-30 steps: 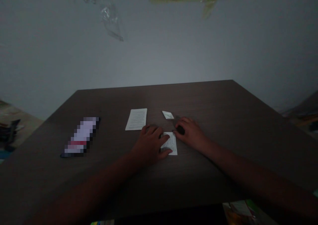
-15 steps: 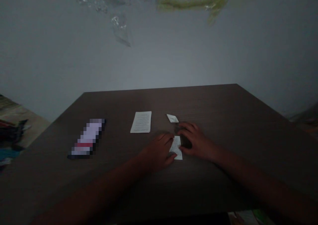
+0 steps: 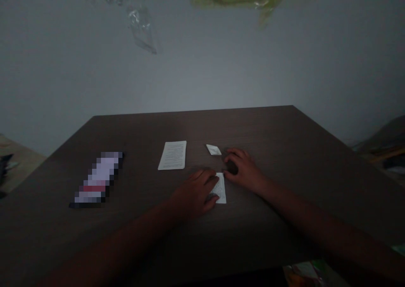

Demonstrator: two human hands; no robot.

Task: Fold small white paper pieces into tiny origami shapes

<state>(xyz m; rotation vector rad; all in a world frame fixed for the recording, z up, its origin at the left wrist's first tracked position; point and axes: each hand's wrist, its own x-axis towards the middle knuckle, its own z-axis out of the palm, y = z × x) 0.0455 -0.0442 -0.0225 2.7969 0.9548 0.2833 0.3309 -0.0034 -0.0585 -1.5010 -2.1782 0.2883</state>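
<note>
A small sheet of printed paper [image 3: 220, 190] lies on the table near the middle, its left part covered by my left hand [image 3: 196, 194]. The thumb and fingers of that hand are apart and rest on the sheet, pressing it against the tabletop. My right hand [image 3: 243, 169] is just beyond the sheet's upper right corner, thumb and curved fingers apart, with nothing visible between them. Its thumb tip is close to the sheet's edge; whether it touches, I cannot tell. A little folded white paper [image 3: 214, 150] sits just left of the right fingertips.
A stack of printed paper sheets [image 3: 172, 155] lies left of centre on the dark table [image 3: 247, 126]. Farther left is a phone [image 3: 98, 179] with its screen blurred out. Behind the table rises a wall [image 3: 202, 67] with clear plastic and yellow tape on it.
My right hand has moved slightly up and away from the printed sheet's right edge. The left hand stays on the sheet. The whole view has shifted a little.
</note>
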